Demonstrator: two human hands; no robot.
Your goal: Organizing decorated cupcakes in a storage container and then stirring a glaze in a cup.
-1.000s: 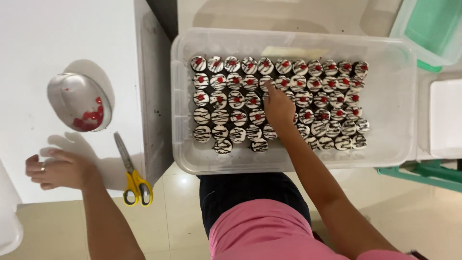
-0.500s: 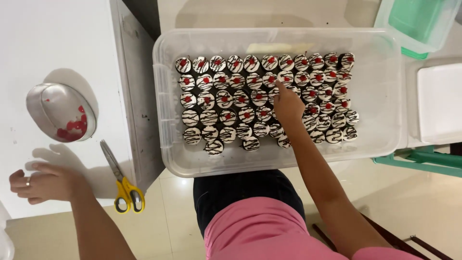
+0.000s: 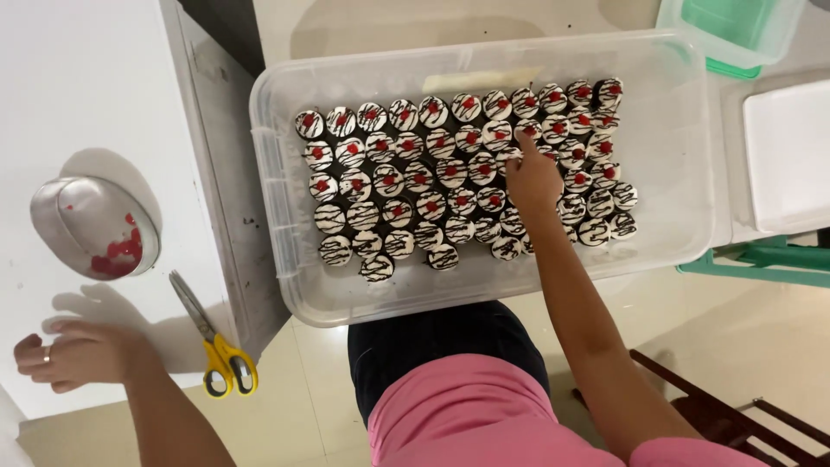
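A clear plastic tub [image 3: 285, 207] rests across my lap, packed with several rows of small white-iced cakes [image 3: 406, 182] with dark drizzle; most carry a red dot. My right hand [image 3: 532, 177] reaches into the tub, its fingertips pinched together over the cakes in the right half; whether it holds anything I cannot tell. My left hand [image 3: 73, 355], a ring on one finger, rests loosely curled on the white table [image 3: 78, 78] at the lower left, holding nothing. A metal bowl [image 3: 93, 227] with red filling sits just above that hand.
Yellow-handled scissors [image 3: 216, 346] lie at the table's front corner. A green-lidded clear container [image 3: 735, 30] sits at the top right, a white tray [image 3: 787, 156] on a green stand below it. A dark wooden chair frame [image 3: 726, 406] is at the lower right.
The view has shifted, so the tub sits further right in frame. My right hand has crept a little rightward along the cakes. My left hand stays resting on the table.
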